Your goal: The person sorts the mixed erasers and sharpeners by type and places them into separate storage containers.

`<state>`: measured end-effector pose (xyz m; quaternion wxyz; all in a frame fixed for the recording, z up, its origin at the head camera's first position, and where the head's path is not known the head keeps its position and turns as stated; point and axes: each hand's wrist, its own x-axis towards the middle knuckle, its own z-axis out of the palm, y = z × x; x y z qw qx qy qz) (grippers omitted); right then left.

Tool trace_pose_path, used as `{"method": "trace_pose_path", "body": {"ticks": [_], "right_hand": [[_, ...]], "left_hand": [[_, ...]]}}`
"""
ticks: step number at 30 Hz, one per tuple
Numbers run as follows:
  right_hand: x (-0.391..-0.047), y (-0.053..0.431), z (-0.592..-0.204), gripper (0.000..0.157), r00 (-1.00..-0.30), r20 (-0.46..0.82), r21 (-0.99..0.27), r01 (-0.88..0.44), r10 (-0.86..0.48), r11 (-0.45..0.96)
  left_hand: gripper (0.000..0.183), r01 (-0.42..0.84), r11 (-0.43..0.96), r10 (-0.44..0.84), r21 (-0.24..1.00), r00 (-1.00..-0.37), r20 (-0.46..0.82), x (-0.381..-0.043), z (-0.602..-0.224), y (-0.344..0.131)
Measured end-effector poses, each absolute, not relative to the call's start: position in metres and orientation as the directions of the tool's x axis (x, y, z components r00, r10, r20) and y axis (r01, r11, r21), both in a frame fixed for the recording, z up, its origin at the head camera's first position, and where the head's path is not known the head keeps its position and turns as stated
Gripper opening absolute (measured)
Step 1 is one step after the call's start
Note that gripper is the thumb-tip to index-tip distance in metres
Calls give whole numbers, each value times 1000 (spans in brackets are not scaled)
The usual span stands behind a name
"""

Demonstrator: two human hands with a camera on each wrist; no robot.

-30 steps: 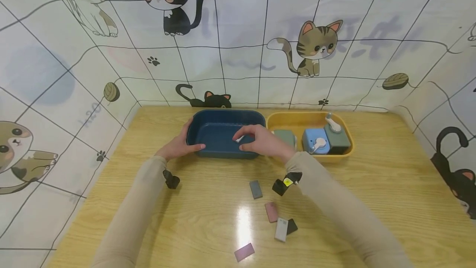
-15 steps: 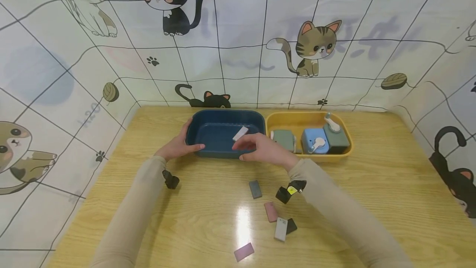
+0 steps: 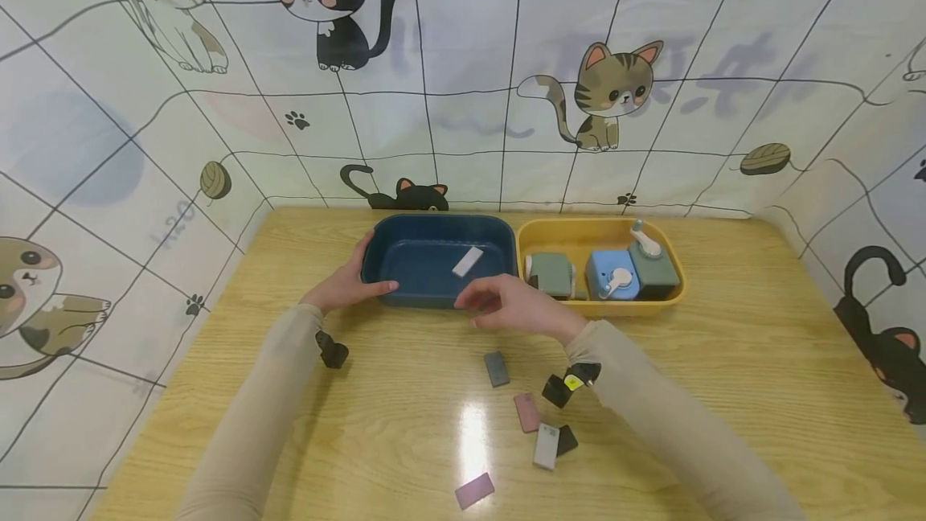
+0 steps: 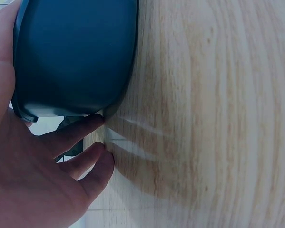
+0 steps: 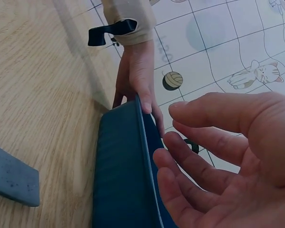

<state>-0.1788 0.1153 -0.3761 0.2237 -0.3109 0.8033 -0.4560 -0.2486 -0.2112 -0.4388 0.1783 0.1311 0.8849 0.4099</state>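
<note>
In the head view, my left hand grips the left end of a dark blue tray, its thumb over the rim. The left wrist view shows the other fingers spread beside the tray's outer end. A white rectangular block lies inside the tray, toward its right. My right hand hovers at the tray's front right corner, fingers loosely bent and holding nothing. Below it on the table lies a dark grey block, with faint markings in the right wrist view.
Nearer me lie a pink block, a light grey block partly over a dark block, and a mauve block. Right of the tray stands a yellow bin with green and blue boxy items. A cat-print wall backs the table.
My right hand has let go of the white block inside the tray and drawn back toward me, past the front rim. My left hand has stayed in place on the tray.
</note>
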Motion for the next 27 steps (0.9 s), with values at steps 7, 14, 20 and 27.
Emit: {"method": "trace_pose_path", "body": {"ticks": [7,14,20,27], "right_hand": [[-174,120,-387,31,-663,-118,-873,-286,-739,396],[-166,127,-395,34,-639,-147,-865,-287,-755,412],[-162,134,-402,35,-644,-155,-852,-296,-749,431],[-160,138,-410,36,-648,-167,-847,-292,-743,445]], "left_hand": [[111,83,634,377,769,-901,-214,-249,-438,-211],[111,97,636,383,765,-901,-204,-249,-438,-211],[111,97,640,378,762,-903,-203,-249,-438,-211],[111,102,634,387,767,-900,-201,-248,-437,-211]]}}
